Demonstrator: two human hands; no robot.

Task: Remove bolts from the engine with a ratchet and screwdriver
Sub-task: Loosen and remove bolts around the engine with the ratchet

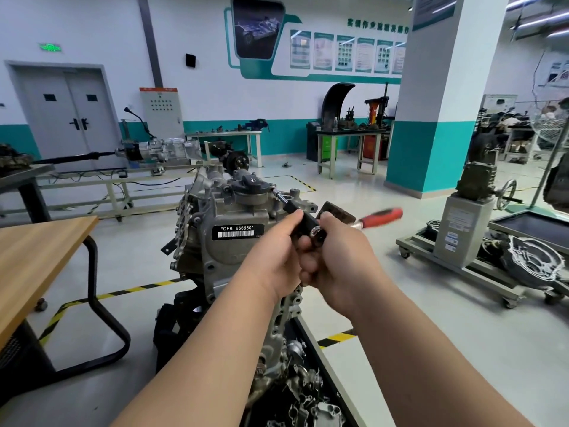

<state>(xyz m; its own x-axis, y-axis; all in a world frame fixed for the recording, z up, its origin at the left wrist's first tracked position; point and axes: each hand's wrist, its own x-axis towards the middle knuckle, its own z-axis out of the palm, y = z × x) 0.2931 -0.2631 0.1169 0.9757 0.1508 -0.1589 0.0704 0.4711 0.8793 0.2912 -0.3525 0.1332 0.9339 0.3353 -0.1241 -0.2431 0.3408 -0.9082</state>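
Both hands meet on the ratchet (381, 216) just above the engine (234, 217) on its stand. The left hand (275, 257) has its fingers curled round the black extension, and the right hand (337, 260) has its fingers wrapped round the head, with the red handle blurred out to the right. The extension's tip touches the engine's top beside the black filler cap (251, 182).

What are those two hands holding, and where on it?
A ratchet: the left hand grips its black extension, the right hand grips at the head, red handle free.

One engine (229, 254), one ratchet (381, 216) (two hands (272, 252) (338, 257))
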